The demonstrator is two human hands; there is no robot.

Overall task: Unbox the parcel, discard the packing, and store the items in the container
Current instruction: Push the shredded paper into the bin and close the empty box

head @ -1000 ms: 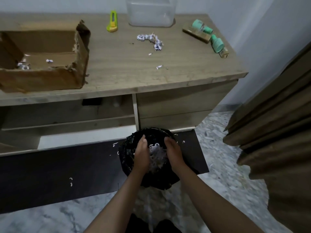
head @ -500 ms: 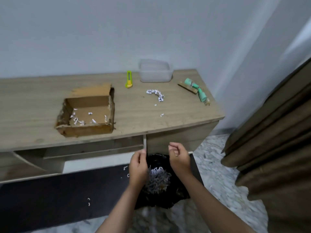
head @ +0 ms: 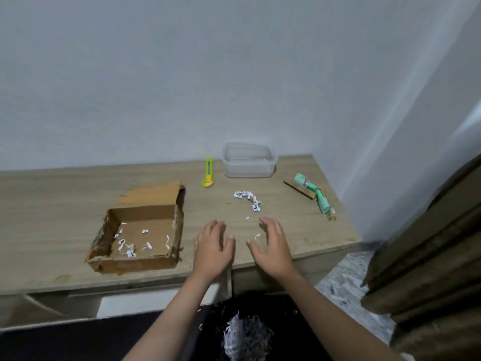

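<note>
My left hand [head: 212, 247] and my right hand [head: 270, 246] hover over the wooden table [head: 46, 204] near its front edge, fingers spread, holding nothing. A strip of shredded white paper [head: 247, 199] lies just beyond them. The opened cardboard box [head: 140, 230] sits to the left with a few paper shreds on its floor. A clear plastic container [head: 248, 160] stands at the back by the wall. Two green tubes [head: 313, 192] and a flat wooden piece [head: 299, 188] lie at the right. Below, a black bin bag [head: 283, 313] holds a heap of shredded paper [head: 246, 337].
A yellow-green utility knife [head: 208, 176] lies left of the container. A brown curtain [head: 429, 256] hangs at the right. A small paper scrap [head: 257, 236] lies between my thumbs. Marble floor [head: 346, 285] shows beside the table.
Both hands have left the bin bag, where they dropped shredded paper, and risen over the table's front edge. My view has lifted from the bin to the tabletop.
</note>
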